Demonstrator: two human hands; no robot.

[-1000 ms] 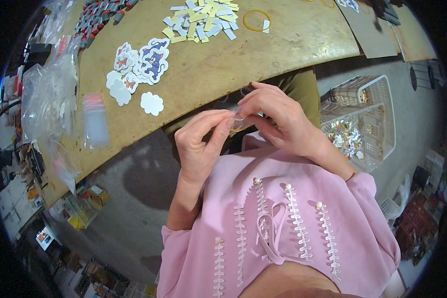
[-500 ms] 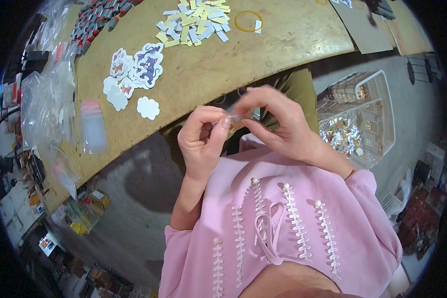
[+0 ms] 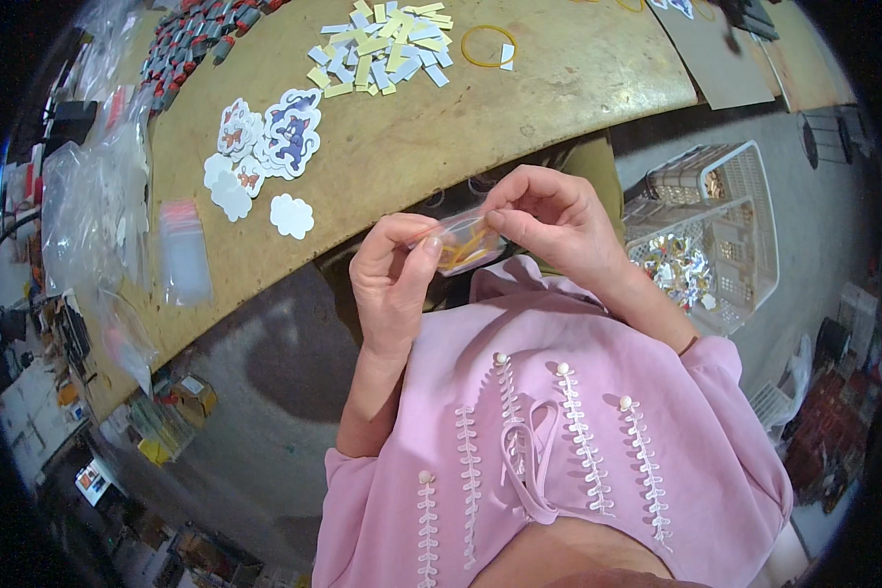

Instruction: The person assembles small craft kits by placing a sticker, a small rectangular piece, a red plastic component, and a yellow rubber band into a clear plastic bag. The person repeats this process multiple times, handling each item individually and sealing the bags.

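Between my two hands is a small clear plastic bag [image 3: 468, 245], with yellow-orange strips or bands showing inside. The left edge of it is pinched by my left hand [image 3: 392, 279], thumb against curled fingers. On the opposite side, my right hand [image 3: 559, 220] grips the upper right corner between thumb and forefinger. Both hands are above my lap, just off the near edge of the wooden table [image 3: 402, 137]. A stack of flat clear bags with pinkish-red top strips [image 3: 182, 253] lies on the table to the left.
Cat-shaped cutouts [image 3: 289, 132] and white cloud-shaped pieces [image 3: 291, 215] lie on the table. Farther back are a pile of yellow and white small blocks [image 3: 382, 49], a yellow ring [image 3: 464, 47] and grey-red pieces [image 3: 191, 44]. A white basket [image 3: 766, 230] holding packets stands at right.
My right hand has come down and now pinches the bag's corner. The bag is spread wider between my hands, and its yellow-orange contents show more plainly.
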